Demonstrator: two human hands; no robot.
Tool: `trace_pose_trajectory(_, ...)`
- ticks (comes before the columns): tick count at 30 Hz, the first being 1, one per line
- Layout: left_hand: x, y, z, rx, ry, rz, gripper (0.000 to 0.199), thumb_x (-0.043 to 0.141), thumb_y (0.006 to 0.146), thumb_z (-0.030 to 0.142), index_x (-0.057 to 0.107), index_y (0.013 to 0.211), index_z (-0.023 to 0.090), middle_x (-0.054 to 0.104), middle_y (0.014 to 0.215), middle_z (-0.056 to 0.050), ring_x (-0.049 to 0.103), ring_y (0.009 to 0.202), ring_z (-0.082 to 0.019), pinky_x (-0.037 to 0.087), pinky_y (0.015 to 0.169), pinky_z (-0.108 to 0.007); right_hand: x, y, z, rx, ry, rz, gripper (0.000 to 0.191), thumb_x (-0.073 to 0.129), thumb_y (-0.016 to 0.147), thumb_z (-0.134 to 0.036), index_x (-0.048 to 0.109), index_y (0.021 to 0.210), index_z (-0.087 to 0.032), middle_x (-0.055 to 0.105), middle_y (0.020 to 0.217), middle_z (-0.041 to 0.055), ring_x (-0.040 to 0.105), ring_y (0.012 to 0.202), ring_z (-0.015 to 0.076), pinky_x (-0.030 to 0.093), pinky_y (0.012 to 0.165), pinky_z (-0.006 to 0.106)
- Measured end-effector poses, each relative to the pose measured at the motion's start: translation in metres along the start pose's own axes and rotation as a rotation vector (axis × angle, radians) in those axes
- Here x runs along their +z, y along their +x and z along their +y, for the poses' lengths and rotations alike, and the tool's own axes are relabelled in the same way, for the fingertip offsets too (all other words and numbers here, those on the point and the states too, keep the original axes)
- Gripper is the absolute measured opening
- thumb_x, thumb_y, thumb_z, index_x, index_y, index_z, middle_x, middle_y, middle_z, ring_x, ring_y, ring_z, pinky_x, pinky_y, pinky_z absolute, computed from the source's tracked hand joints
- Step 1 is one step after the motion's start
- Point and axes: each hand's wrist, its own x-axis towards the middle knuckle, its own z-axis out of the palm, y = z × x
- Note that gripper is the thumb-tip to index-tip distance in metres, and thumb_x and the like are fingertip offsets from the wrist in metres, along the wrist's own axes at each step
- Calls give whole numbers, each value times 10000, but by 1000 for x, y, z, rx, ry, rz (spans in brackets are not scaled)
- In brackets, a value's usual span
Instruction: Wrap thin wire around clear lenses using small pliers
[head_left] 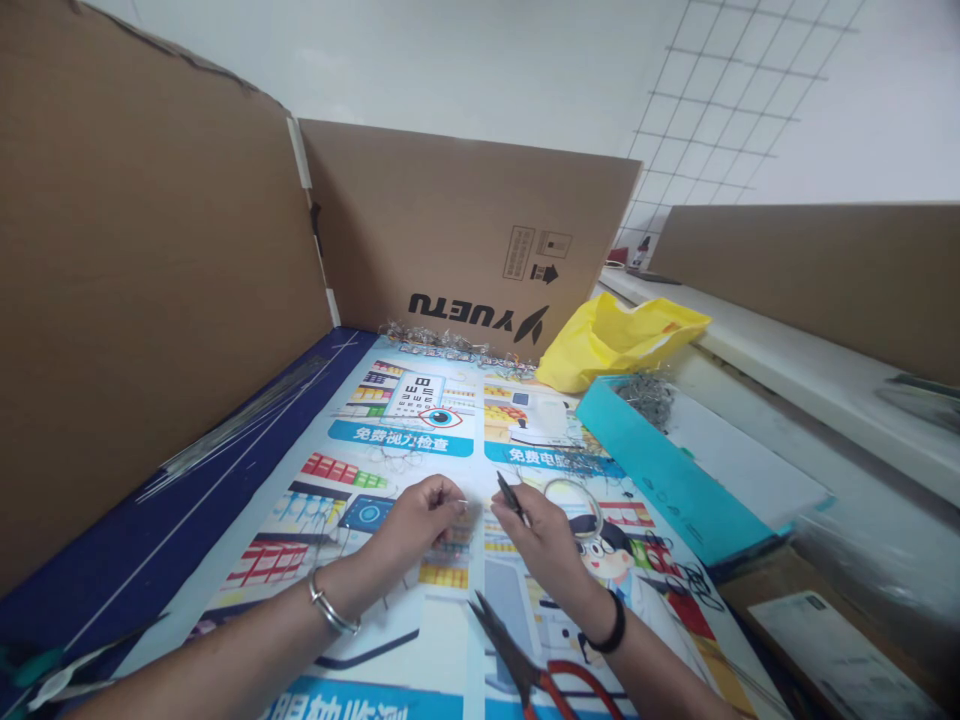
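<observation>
My left hand (429,517) is closed in a pinch over the printed poster sheet (450,640). A tiny pale bit shows at its fingertips, too small to name. Facing it a short way to the right, my right hand (546,540) is closed around a slim dark tool (510,494), whose tip points up and left. The two hands are apart. Just below my right hand lies a pair of scissors (517,655) with red handles, blades pointing up and left. Thin wire loops are scattered on the sheet around both hands.
Cardboard panels (150,250) stand at the left and back. Tangled wire (442,338) lies along the back edge. To the right are a yellow bag (592,340), a turquoise box (645,470) holding grey wire, and dark loops (701,585). Straight wires (240,415) lie at left.
</observation>
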Motion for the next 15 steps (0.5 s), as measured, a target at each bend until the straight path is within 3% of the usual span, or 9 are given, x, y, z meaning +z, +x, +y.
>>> trace_pose_trajectory(7, 1, -3, 5, -16, -46, 26, 190, 609, 699, 330, 491, 690, 181, 433, 480, 81, 375, 404, -64, 289, 420, -194, 0, 1, 1, 142, 252, 1, 282, 487, 849, -403, 615, 1010, -210, 658, 927, 24, 592, 838, 176, 454, 740, 264)
trace_pose_trajectory(11, 0, -3, 5, -15, -34, 27, 198, 607, 704, 342, 495, 691, 180, 441, 471, 78, 380, 404, -67, 291, 424, -197, -1, 3, -2, 162, 290, -4, 311, 482, 853, -422, 620, 1039, -215, 644, 1049, 41, 579, 950, 193, 443, 822, 292)
trace_pose_trajectory(15, 0, -3, 5, -17, -51, 16, 195, 602, 710, 342, 495, 696, 179, 451, 465, 73, 390, 409, -70, 297, 430, -198, 0, 3, -5, 144, 248, -46, 279, 481, 856, -392, 613, 1021, -208, 654, 994, 43, 591, 904, 185, 450, 793, 290)
